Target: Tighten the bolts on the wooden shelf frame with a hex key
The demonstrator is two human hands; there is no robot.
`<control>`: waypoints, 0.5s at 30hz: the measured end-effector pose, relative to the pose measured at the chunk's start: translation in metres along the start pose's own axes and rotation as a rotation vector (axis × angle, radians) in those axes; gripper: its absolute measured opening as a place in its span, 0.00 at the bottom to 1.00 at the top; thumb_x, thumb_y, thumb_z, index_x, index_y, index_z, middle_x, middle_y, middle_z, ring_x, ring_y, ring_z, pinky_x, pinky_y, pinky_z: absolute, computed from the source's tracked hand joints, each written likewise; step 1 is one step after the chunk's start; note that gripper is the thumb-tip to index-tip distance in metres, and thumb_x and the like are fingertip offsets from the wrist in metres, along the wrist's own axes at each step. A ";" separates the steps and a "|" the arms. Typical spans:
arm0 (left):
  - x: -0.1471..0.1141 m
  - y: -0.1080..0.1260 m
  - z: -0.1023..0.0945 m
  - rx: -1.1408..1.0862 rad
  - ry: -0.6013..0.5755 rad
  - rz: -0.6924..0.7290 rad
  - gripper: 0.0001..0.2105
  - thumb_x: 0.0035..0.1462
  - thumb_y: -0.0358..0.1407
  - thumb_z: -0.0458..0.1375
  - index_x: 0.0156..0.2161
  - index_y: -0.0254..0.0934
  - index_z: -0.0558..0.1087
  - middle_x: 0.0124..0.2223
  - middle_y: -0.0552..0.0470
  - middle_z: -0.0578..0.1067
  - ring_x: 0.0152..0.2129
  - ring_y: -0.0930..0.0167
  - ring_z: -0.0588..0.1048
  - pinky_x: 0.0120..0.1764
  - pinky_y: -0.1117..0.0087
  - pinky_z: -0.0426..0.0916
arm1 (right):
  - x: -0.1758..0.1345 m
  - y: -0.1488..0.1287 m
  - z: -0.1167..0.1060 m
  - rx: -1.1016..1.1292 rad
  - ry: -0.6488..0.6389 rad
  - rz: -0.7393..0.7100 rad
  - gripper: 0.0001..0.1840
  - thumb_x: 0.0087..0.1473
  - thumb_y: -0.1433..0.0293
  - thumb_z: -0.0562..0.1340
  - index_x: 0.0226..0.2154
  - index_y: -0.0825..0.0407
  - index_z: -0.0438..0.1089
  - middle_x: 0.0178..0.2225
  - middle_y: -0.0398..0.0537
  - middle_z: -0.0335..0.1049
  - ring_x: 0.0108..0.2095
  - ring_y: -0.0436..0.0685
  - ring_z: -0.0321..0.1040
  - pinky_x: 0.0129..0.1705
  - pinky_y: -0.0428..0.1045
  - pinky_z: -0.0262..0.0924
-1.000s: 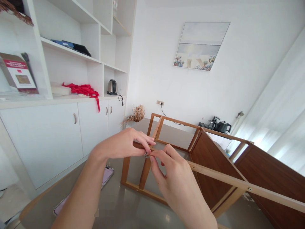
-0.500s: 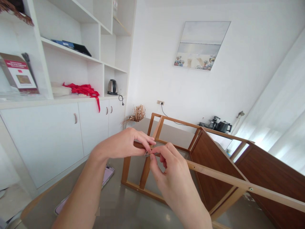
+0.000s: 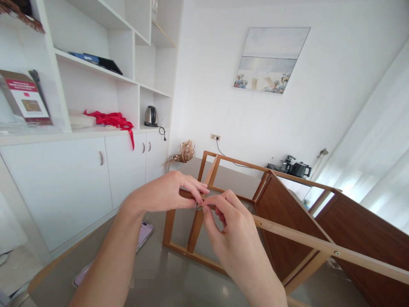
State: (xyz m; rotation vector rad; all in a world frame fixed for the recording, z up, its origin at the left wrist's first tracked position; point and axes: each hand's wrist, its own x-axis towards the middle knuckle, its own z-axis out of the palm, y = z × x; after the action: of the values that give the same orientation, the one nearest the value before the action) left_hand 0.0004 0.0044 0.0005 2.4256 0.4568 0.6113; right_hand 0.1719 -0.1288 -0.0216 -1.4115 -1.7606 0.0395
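Note:
A wooden shelf frame lies on its side on the grey tabletop. At its near left corner my right hand pinches a thin grey metal tool, which looks like a hex key, between thumb and forefinger. Curled over the same corner, my left hand has its thumb and fingers closed around the tool's other end, against the rail. The fingers cover most of the tool and the bolt spot beneath. A bolt head shows further along the upper rail.
A phone lies on the table under my left forearm. White cabinets with shelves stand at the left, holding a kettle and red ribbon. Dried plants and a black kettle are behind the frame.
My right hand has shifted very slightly to the right, its fingers still pinching the tool. My left hand and the wooden frame stay in place.

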 end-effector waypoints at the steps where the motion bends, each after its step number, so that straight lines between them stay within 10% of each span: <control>1: 0.000 0.001 0.000 0.002 0.000 0.001 0.07 0.58 0.36 0.63 0.39 0.48 0.84 0.57 0.56 0.79 0.58 0.67 0.74 0.60 0.68 0.69 | 0.000 0.000 0.001 0.003 0.004 0.002 0.10 0.63 0.75 0.57 0.39 0.47 0.73 0.34 0.41 0.61 0.30 0.48 0.60 0.31 0.45 0.53; 15: 0.001 0.004 0.000 0.001 -0.005 -0.021 0.07 0.58 0.37 0.64 0.39 0.48 0.84 0.57 0.55 0.78 0.58 0.65 0.74 0.60 0.66 0.68 | 0.001 0.001 -0.002 0.010 -0.022 0.011 0.10 0.63 0.75 0.57 0.40 0.47 0.72 0.34 0.41 0.60 0.30 0.48 0.59 0.32 0.45 0.54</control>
State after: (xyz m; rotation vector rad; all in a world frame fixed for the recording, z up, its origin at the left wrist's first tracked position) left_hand 0.0014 0.0021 0.0032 2.4197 0.4802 0.5956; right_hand 0.1738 -0.1288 -0.0208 -1.4188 -1.7682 0.0696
